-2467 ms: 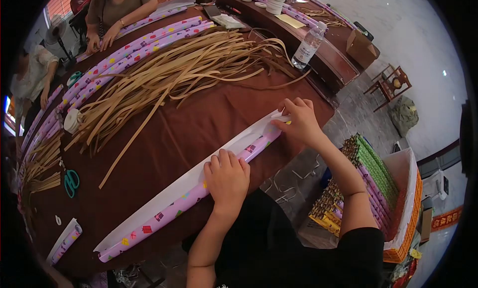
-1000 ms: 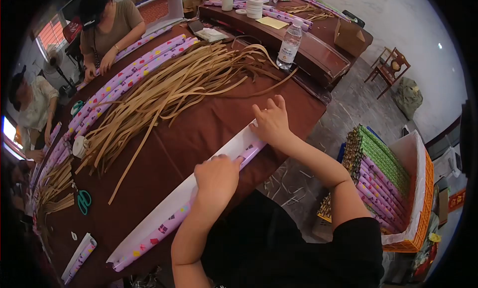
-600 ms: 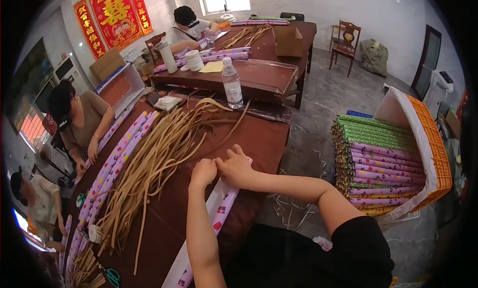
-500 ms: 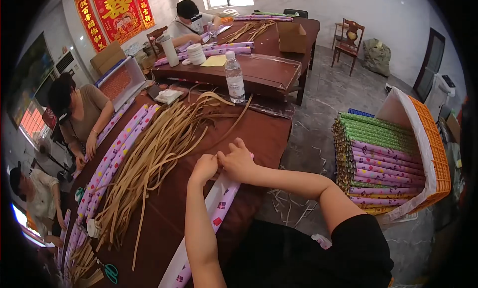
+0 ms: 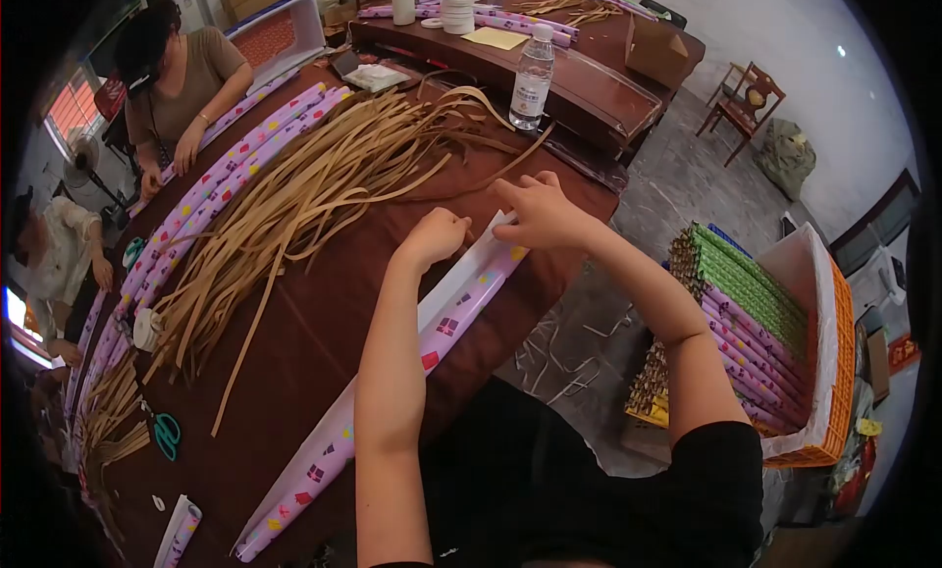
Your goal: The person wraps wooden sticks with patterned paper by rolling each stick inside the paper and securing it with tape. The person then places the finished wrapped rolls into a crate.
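A long strip of purple patterned wrapping paper [image 5: 453, 325], white on its inner side and partly rolled, runs along the table edge in front of me. My right hand [image 5: 542, 213] grips the far end of this paper between thumb and fingers, other fingers raised. Beside the paper's white edge is my left hand [image 5: 435, 240], its fingers curled together; what they pinch, if anything, is hidden. To the left of my hands lies a wide heap of flat tan strips [image 5: 324, 166]. My left forearm covers the middle of the paper.
A water bottle [image 5: 532, 77] stands beyond my hands. Teal scissors [image 5: 167, 436], a white tape roll [image 5: 147, 330] and finished purple rolls [image 5: 231, 166] lie leftward. An orange crate [image 5: 834, 372] of rolls stands at right. A co-worker [image 5: 186, 77] works across the table.
My hands have moved apart; earlier they were together at the paper's far end. The paper's white inside shows between them now. The view has tilted down.
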The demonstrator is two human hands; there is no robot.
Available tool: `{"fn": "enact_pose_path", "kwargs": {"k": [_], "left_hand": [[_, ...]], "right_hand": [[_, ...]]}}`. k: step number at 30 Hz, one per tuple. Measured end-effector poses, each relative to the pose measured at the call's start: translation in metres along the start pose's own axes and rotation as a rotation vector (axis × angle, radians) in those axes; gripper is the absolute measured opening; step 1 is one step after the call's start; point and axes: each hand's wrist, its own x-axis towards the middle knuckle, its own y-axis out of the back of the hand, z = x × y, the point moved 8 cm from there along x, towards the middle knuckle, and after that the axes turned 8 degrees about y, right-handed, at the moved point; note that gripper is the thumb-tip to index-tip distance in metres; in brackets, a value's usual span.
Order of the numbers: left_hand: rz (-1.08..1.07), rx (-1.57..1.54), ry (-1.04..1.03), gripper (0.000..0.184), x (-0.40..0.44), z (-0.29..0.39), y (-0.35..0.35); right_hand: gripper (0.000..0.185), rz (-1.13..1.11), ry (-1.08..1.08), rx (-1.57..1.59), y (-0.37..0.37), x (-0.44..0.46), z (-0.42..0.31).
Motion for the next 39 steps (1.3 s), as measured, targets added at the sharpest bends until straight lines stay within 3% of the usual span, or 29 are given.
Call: {"fn": "enact_pose_path", "kwargs": {"k": [5, 7, 8, 10, 14, 16, 23, 29, 31, 39], "left_hand": [[-0.020, -0.106, 0.112, 0.040, -0.027, 0.015, 0.004], [-0.188, -0.138, 0.049, 0.034, -0.022, 0.014, -0.005], [-0.188, -0.138, 0.048, 0.034, -0.022, 0.010, -0.005], [-0.155, -0.033, -0.154, 0.030, -0.023, 0.017, -0.004], [-0.108, -0.015, -0.128, 0.033, -0.009, 0.011, -0.006], [-0.101, -0.058, -0.098, 0.032, -0.006, 0.007, -0.006], [-0.097, -0.126, -0.083, 0.032, -0.005, 0.004, -0.007], [-0.096, -0.115, -0.113, 0.033, -0.010, 0.011, -0.006], [-0.106, -0.111, -0.078, 0.033, -0.012, 0.011, -0.006], [-0.089, -0.156, -0.041, 0.032, -0.017, 0.014, -0.004]], "right_hand": [[0.056, 0.054, -0.015, -0.085, -0.003, -0.004, -0.003], [0.055, 0.072, -0.036, -0.151, -0.001, -0.005, -0.004], [0.055, 0.072, -0.036, -0.152, -0.001, -0.005, -0.004], [0.053, 0.122, 0.019, -0.207, 0.002, -0.007, -0.006], [0.049, 0.173, 0.035, -0.251, 0.007, -0.009, -0.004], [0.046, 0.076, -0.003, -0.189, 0.000, -0.008, 0.007], [0.039, 0.056, -0.114, 0.096, -0.003, -0.015, 0.045], [0.037, 0.175, -0.044, -0.186, 0.011, -0.026, 0.035], [0.038, 0.376, -0.004, -0.255, 0.016, -0.031, 0.028], [0.040, 0.500, -0.143, -0.261, -0.002, -0.034, 0.027]]}}
